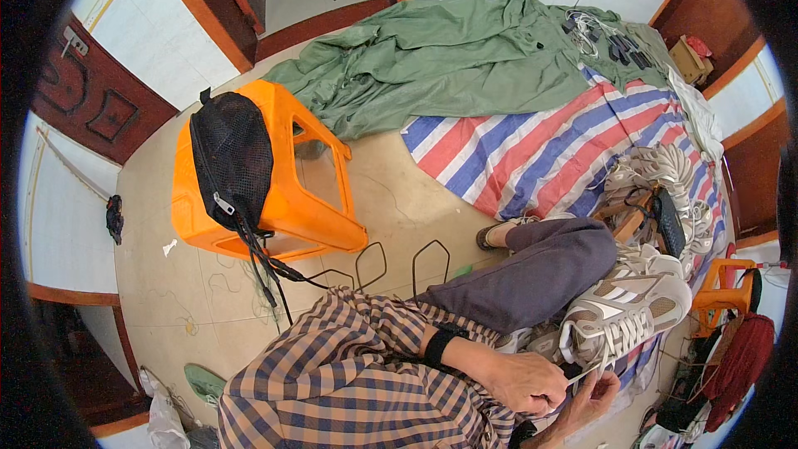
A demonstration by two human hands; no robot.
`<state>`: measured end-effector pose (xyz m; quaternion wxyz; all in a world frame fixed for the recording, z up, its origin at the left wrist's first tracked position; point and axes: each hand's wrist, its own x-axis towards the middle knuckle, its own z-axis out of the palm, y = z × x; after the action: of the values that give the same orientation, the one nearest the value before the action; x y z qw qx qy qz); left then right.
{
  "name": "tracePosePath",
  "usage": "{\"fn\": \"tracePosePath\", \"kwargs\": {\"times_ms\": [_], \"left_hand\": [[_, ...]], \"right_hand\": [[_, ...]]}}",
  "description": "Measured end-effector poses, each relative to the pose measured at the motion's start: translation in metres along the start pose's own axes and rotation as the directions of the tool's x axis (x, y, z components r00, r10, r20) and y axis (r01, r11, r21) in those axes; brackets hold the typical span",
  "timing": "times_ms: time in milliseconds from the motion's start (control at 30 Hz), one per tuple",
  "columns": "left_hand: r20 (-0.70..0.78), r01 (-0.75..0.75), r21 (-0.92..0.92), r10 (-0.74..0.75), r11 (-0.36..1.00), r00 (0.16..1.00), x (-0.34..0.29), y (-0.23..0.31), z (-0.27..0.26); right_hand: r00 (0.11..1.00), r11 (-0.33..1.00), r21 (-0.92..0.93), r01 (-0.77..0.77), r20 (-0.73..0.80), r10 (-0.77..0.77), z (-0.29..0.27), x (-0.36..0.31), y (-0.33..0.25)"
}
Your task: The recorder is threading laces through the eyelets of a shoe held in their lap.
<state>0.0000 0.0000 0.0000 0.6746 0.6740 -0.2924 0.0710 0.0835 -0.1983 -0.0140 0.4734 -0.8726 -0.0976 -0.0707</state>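
Observation:
A beige, brown and white sneaker sits in front of me at the lower right, its white laces threaded across the front. My left hand, below a black wristband, is closed beside the shoe's near end, pinching a white shoelace that runs from it. Close by on the right, my right hand has its fingers curled together at the lace, just under the sneaker. Parts of other shoes lie beneath it, partly hidden by my bent leg.
More sneakers are heaped on a striped tarp, beside a green cloth. An orange stool carries a black mesh bag with trailing straps. Another orange stool and dark red fabric stand far right.

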Motion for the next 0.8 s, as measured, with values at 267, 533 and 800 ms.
{"fn": "tracePosePath", "kwargs": {"times_ms": [267,533,800], "left_hand": [[0.034,-0.019,-0.015,0.019,1.0,0.999,-0.003,0.001,0.007],[0.113,0.144,-0.04,-0.139,0.989,0.984,-0.002,0.027,-0.034],[-0.051,0.232,-0.288,-0.257,0.929,0.965,-0.015,0.036,-0.093]], "right_hand": [[1.0,1.0,-0.003,-0.025,-0.015,0.025,-0.007,-0.014,-0.017],[0.998,0.987,-0.157,0.026,0.068,-0.016,-0.009,0.001,-0.056],[0.997,0.995,-0.102,0.019,0.073,-0.011,-0.024,0.012,-0.048]]}}
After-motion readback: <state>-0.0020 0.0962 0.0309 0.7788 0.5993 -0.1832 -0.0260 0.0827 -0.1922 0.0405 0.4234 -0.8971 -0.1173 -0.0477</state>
